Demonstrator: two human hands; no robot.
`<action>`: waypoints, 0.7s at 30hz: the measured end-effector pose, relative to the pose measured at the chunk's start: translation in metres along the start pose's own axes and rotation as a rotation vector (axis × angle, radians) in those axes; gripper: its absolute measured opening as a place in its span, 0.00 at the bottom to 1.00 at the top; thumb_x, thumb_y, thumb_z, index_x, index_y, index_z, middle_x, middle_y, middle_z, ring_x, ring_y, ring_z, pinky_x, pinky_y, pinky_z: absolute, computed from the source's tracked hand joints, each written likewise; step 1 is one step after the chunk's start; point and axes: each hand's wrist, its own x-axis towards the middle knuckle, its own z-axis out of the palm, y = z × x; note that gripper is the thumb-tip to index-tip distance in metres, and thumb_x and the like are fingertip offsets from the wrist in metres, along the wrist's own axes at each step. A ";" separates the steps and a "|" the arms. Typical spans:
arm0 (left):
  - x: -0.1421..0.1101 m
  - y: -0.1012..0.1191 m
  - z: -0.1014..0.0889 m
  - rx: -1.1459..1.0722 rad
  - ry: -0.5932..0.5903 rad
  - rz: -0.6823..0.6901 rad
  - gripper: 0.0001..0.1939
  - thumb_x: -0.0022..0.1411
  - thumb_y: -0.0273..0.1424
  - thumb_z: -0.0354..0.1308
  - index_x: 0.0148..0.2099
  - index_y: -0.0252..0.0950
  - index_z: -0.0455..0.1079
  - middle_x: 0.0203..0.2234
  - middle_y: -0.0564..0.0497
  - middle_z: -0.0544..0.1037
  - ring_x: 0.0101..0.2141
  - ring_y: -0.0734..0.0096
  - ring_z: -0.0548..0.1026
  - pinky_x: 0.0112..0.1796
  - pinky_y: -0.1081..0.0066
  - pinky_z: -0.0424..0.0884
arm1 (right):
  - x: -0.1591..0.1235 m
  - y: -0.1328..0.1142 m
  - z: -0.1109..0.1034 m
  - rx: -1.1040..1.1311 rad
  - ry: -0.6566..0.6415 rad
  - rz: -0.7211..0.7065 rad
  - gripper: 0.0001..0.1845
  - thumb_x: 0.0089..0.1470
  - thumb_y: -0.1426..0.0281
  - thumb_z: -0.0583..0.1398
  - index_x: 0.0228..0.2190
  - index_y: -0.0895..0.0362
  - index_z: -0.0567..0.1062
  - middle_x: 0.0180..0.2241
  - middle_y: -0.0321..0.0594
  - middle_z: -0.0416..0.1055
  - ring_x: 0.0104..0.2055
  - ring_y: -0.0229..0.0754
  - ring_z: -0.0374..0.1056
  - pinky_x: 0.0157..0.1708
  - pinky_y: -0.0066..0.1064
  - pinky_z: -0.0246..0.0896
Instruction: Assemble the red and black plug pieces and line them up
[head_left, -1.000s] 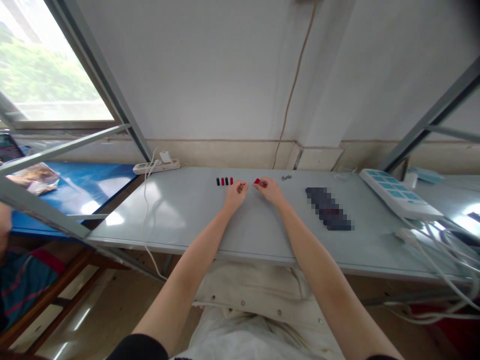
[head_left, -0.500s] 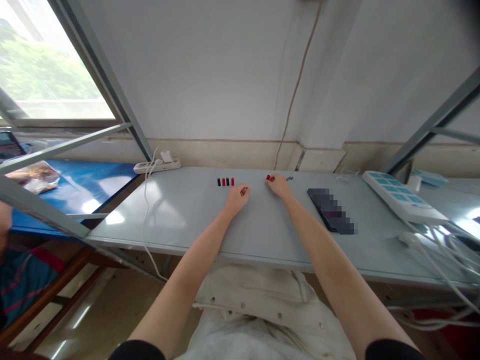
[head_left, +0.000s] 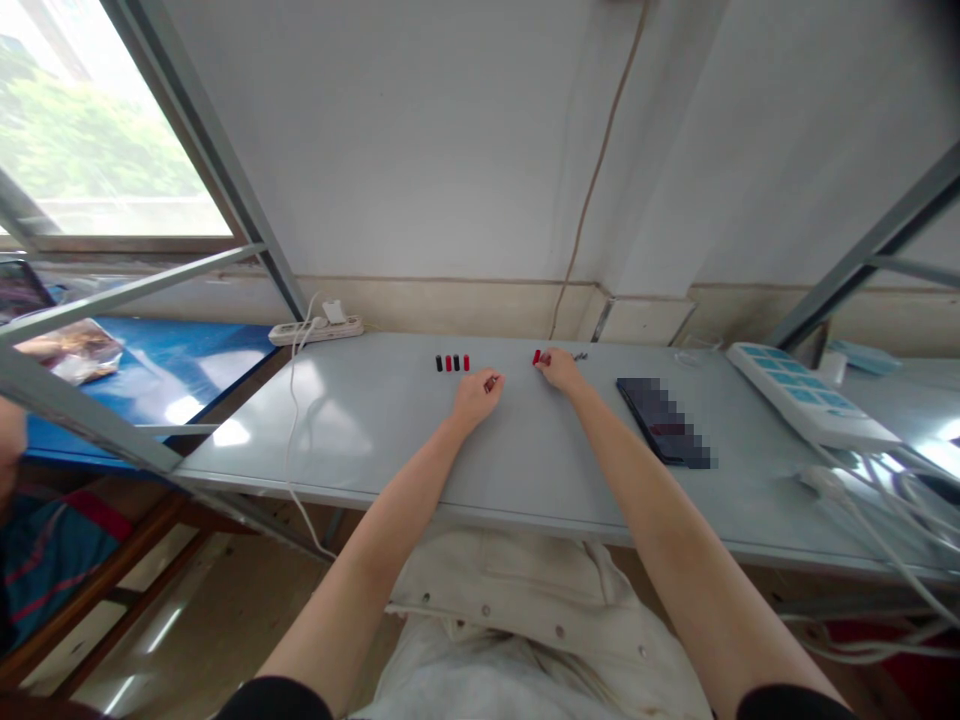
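Note:
My left hand (head_left: 478,398) rests low over the grey tabletop, fingers curled closed; a dark spot shows between the fingertips, too small to name. Just beyond it, a short row of small upright cylinders alternates black and red, with a black cylinder (head_left: 439,363) at the left end and a red cylinder (head_left: 466,363) at the right end. Farther right, my right hand (head_left: 561,371) has its fingertips pinched at a small red cylinder (head_left: 537,357), whose other side is partly hidden by the fingers. Beside that hand lie some small dark pieces (head_left: 580,357).
A dark, partly pixelated flat object (head_left: 649,415) lies right of my right arm. A white power strip (head_left: 319,330) with a hanging cord is at the back left. A larger white and blue socket strip (head_left: 814,395) with cables occupies the right. Metal posts flank the table.
Both hands stay almost in place; the left shifts very slightly right. The view has moved a little. The row of cylinders looks the same.

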 end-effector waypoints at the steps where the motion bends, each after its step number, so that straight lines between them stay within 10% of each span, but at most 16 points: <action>1: 0.000 0.000 0.000 0.004 -0.003 -0.003 0.13 0.56 0.35 0.47 0.30 0.34 0.69 0.17 0.54 0.67 0.20 0.78 0.61 0.26 0.76 0.57 | 0.000 0.000 -0.001 0.005 -0.007 0.006 0.05 0.46 0.72 0.58 0.28 0.60 0.72 0.32 0.47 0.72 0.33 0.40 0.67 0.33 0.29 0.57; 21: 0.001 -0.001 -0.004 0.170 0.052 -0.095 0.12 0.57 0.34 0.47 0.36 0.36 0.69 0.21 0.51 0.71 0.23 0.73 0.67 0.28 0.74 0.59 | 0.001 -0.006 -0.016 0.028 -0.097 0.153 0.03 0.39 0.73 0.61 0.22 0.60 0.73 0.25 0.45 0.71 0.32 0.43 0.67 0.29 0.29 0.58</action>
